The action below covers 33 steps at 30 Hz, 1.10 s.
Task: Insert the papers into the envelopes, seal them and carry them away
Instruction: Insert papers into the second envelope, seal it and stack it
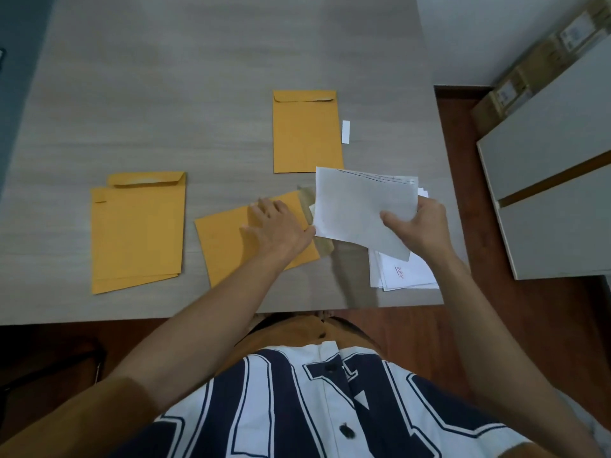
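Note:
A yellow envelope [224, 241] lies tilted on the grey table [165, 94], its flap open toward the right. My left hand [276, 224] presses flat on it with straight fingers. My right hand [421, 228] grips a folded white paper [357, 206] just above the envelope's open end. A stack of white papers [406, 274] lies under my right wrist near the table's front edge. At the left lies a pile of yellow envelopes [137, 231]. One more yellow envelope [305, 132] with its flap folded down lies farther back.
A small white strip [346, 132] lies right of the far envelope. A grey cabinet [555, 180] stands to the right of the table, with cardboard boxes [529, 67] behind it. Brown floor shows along the table's front and right edges.

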Motion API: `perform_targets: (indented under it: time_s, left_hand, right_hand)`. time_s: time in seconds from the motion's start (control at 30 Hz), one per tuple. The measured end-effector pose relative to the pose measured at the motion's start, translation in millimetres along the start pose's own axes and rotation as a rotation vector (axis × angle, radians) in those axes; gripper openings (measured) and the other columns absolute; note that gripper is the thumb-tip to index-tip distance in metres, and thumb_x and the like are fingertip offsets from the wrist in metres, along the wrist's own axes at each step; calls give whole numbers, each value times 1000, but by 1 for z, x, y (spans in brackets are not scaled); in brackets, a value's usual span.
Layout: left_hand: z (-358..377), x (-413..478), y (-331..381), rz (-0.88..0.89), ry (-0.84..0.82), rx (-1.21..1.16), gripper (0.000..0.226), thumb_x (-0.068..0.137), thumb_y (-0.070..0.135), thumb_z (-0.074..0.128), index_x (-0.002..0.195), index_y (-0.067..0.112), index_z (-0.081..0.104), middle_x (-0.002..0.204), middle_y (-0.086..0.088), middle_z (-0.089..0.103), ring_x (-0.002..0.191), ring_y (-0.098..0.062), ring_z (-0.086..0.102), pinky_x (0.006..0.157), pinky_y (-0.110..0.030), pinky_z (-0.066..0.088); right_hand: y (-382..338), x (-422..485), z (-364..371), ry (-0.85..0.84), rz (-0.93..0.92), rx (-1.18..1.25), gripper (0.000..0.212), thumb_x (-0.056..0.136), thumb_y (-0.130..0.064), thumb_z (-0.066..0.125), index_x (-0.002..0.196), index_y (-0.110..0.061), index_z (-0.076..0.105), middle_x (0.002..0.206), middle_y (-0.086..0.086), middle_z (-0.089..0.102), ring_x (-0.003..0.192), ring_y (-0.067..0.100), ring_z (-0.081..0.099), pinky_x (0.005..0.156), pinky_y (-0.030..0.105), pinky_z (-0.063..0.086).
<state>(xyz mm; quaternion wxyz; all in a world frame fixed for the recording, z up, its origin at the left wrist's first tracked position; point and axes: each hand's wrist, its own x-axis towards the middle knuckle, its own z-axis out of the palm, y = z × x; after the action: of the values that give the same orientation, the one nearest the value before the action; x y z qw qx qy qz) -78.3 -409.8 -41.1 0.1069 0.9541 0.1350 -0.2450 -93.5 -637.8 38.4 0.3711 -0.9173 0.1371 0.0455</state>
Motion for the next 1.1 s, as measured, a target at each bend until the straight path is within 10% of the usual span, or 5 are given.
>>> perform_targets:
  time_s: [0.47,0.77,1.1]
  left_hand:
    - [15,-1,-10,28,16,-139,111,76,71,56,155,9,9,164,-7,-7,150,-34,-11,115,-66,10]
    - [18,-8,-22,102,24,-122,106,75,67,61,153,10,16,164,-10,-6,151,-31,-12,118,-61,7]
    - [0,-5,-45,342,6,141,135,54,87,63,156,23,4,164,-12,-8,151,-33,-7,118,-58,15]
  right_hand:
    - [5,9,-2,-224,82,41,28,80,-19,78,105,-12,67,93,-3,64,84,16,62,67,24,49]
    - [23,35,24,-506,375,370,35,74,-6,81,106,-7,70,103,7,75,95,26,71,91,44,56]
    - [25,22,54,-416,337,350,28,77,-24,82,102,-18,69,99,-5,71,90,13,67,70,27,51]
